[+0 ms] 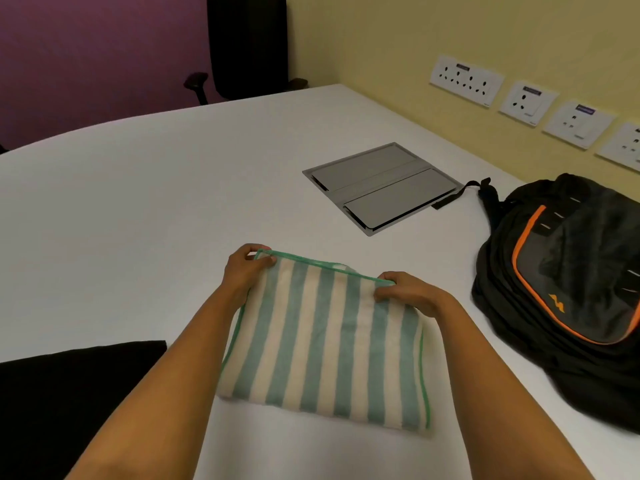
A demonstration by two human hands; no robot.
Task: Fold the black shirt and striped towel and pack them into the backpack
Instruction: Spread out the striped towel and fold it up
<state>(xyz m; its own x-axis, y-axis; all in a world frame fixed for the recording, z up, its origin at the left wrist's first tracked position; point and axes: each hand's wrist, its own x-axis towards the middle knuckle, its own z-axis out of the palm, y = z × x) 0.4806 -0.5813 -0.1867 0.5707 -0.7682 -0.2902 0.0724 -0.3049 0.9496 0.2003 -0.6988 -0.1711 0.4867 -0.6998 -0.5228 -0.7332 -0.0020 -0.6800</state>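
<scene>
Both hands pinch the striped towel far edge.

White table, far edge curved. Grey two-flap hatch set flush in the surface, toward the right edge. Black chair beyond the far edge, one armrest showing at its left. Yellow wall along the right edge carries a row of white sockets. Purple wall behind the chair.

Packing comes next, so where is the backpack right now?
In the head view, the backpack lies on the white table at far right, just right of the striped towel.
</scene>
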